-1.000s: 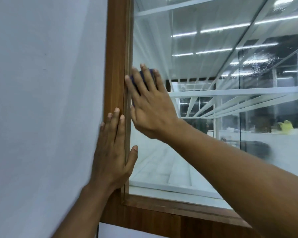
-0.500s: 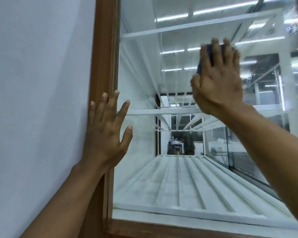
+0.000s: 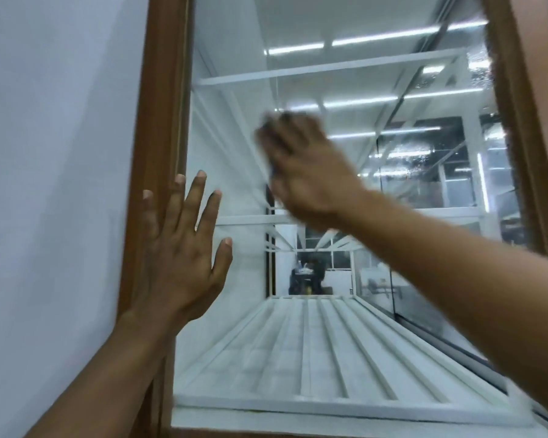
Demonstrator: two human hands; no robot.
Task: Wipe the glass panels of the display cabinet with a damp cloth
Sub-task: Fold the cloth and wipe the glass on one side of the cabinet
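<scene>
Up on the clear glass panel [image 3: 228, 137], right hand [image 3: 307, 172] presses a small dark cloth [image 3: 272, 167] flat, fingers stretched over it, pretty blurry tho; left hand [image 3: 181, 248] is spread wide, holding nothing, resting on the brown wooden frame [image 3: 159, 90] beside the glass

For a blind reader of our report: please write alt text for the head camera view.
The right hand, blurred, presses a dark cloth against the glass panel; the left hand lies flat at the wooden frame.
</scene>
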